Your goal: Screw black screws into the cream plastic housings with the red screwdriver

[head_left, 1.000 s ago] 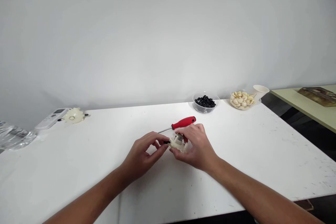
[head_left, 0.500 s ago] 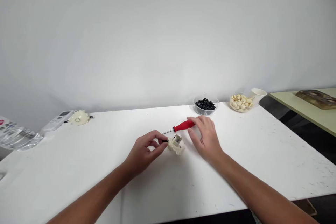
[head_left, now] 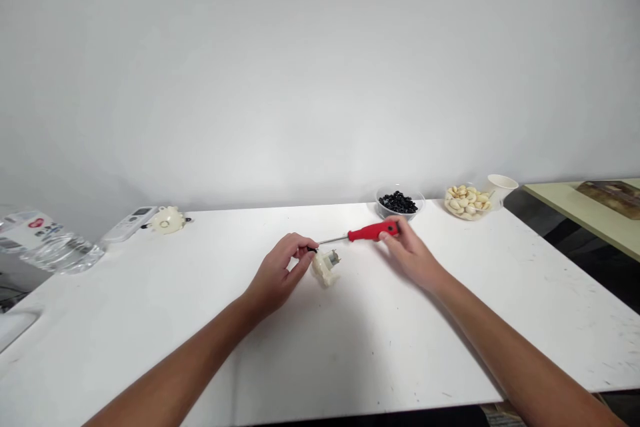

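Note:
Between the fingertips of my left hand, closed in a pinch, is the black end of a small cream plastic part with a silvery motor. My right hand grips the red handle of a screwdriver near its butt end. The metal shaft points left, its tip close to my left fingertips and partly lost behind them. Whether the tip touches the part I cannot tell.
On the white table stand a bowl of black pieces, a bowl of pale pieces and a white cup. At left are a remote control, another cream part and a water bottle.
My right hand has closed around the screwdriver handle and lifted it, shifting it to the right. My left hand still pinches the motor part, now turned slightly. The camera view has moved a little.

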A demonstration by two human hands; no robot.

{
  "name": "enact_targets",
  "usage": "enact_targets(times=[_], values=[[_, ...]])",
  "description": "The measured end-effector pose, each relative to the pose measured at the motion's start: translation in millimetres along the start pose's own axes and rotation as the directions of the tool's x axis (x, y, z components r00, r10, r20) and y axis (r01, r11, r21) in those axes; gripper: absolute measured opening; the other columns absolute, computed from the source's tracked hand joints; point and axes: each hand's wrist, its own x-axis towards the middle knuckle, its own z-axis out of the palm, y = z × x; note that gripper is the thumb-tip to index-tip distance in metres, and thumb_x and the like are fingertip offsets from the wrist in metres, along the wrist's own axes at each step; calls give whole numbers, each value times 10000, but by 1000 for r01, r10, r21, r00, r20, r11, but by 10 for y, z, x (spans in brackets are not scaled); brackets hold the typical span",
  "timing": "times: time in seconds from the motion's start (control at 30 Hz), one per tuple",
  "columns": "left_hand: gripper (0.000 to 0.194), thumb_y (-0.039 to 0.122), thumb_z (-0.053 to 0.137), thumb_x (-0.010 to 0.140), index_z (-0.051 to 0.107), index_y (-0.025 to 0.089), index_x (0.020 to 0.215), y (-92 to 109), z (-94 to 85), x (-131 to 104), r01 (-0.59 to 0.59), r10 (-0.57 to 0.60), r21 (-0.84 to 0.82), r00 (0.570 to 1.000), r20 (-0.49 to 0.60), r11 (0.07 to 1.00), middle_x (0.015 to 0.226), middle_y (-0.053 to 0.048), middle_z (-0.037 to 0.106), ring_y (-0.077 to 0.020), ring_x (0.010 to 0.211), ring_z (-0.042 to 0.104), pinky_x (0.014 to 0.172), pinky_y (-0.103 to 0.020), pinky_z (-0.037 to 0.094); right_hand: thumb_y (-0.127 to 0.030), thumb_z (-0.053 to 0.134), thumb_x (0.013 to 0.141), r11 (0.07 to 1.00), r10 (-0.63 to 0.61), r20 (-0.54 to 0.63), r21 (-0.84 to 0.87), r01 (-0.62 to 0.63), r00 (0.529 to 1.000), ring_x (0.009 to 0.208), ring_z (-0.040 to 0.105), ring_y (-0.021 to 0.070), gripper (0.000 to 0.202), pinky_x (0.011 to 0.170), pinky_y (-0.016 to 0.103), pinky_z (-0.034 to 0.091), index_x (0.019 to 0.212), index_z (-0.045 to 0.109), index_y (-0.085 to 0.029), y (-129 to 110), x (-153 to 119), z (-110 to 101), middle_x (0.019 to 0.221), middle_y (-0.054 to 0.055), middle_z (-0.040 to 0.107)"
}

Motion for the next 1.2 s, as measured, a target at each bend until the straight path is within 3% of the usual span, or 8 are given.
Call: enact_targets(times=[0.1,0.2,0.47,0.63,0.93,1.2], values=[[176,265,498,1054,646,235,1145,-16,5,3,-4,4,-9,1000,1,1000,976,-36,626,-190,907,591,802,-309,487,-524,572,1010,957,68,-104,288,-35,992,1012,723,263,317,992,491,538,1222,544,-290,-56,64,-126,1152,65,724],[184,254,491,1057,642,239,1162,-43,16,2,3,-3,-10,1000,7,1000,975,-32,630,-186,895,584,825,-317,480,-518,587,1003,876,110,-98,480,-50,989,926,770,259,314,1082,542,495,1221,547,-295,-92,99,-193,1149,58,742],[179,268,483,1066,632,241,1162,-57,23,2,8,-8,5,1000,15,1000,982,-29,627,-182,882,582,823,-324,479,-446,633,988,674,160,6,730,-114,987,1055,756,280,299,1148,518,470,1225,598,-266,-123,77,-145,1195,84,763],[167,274,484,1070,626,238,1149,-13,5,8,9,-9,19,1000,24,1000,970,-24,611,-171,840,574,802,-314,495,-400,632,997,615,157,27,779,-120,987,1076,750,278,260,1137,498,483,1213,617,-258,-144,79,-127,1202,91,767],[171,232,489,1069,615,252,1184,17,-5,-30,-27,26,25,998,50,999,1006,-24,607,-170,872,575,812,-309,498,-393,612,1009,627,153,80,763,-159,985,1042,753,270,271,1136,530,473,1243,605,-255,-160,65,-141,1225,104,762],[168,212,488,1070,607,247,1184,2,13,-27,-60,59,11,997,40,998,1011,-23,611,-166,880,568,808,-309,476,-388,609,1005,625,144,53,769,-133,988,1039,752,283,255,1145,544,454,1211,618,-238,-155,67,-168,1207,119,769]])
